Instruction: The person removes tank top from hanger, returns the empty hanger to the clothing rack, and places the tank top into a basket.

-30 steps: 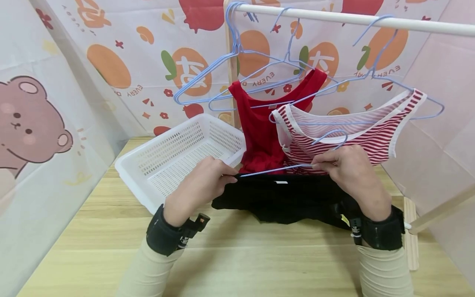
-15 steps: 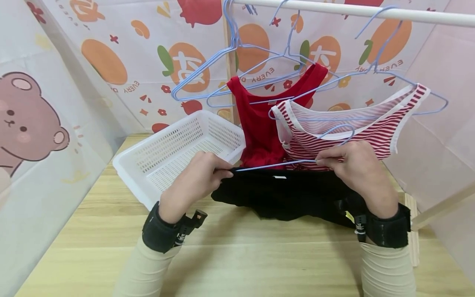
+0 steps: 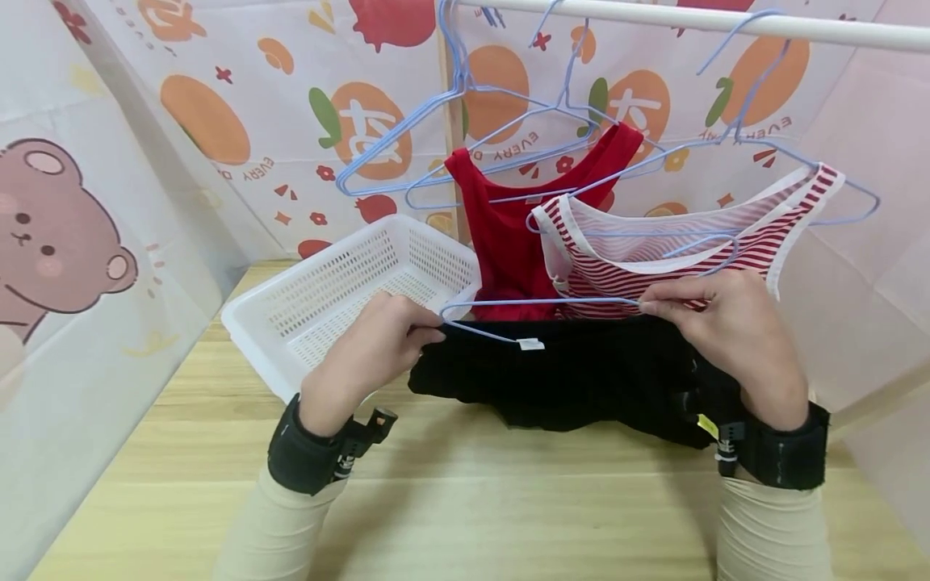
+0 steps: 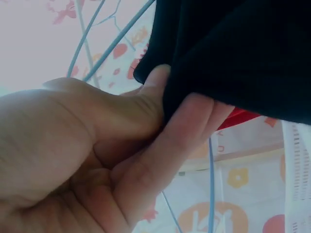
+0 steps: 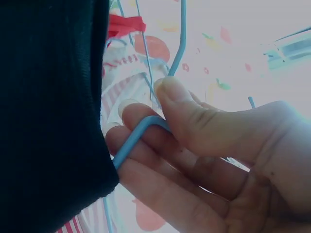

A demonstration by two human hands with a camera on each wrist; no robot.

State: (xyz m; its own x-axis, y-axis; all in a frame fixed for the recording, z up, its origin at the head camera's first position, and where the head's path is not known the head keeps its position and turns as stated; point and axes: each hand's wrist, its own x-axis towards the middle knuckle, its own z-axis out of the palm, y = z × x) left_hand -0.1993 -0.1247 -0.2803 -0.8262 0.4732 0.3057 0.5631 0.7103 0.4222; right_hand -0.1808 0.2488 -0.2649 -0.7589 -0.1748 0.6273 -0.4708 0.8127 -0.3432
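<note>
A black garment [image 3: 559, 379] with a white label [image 3: 531, 344] at its upper edge is held up over the table. My left hand [image 3: 374, 347] pinches its upper left edge, and in the left wrist view the black cloth [image 4: 233, 63] is between thumb and fingers. My right hand [image 3: 734, 335] holds a blue wire hanger [image 3: 552, 302] by its upper part, near the hook. The hanger's left corner shows beside my left fingers, and its lower bar runs into the neckline. In the right wrist view, the hanger's bent wire [image 5: 131, 145] crosses my fingers and enters the black cloth.
A white rail [image 3: 654, 18] overhead carries a red tank top [image 3: 501, 234], a red-striped top [image 3: 592, 262] and several bare blue hangers [image 3: 395, 133]. At the back left of the wooden table [image 3: 465, 500] stands a white perforated basket [image 3: 250, 343].
My right hand has moved right and slightly up with the hanger. The hanger's left corner now shows above the neckline. My left hand has shifted a little left, still pinching the cloth.
</note>
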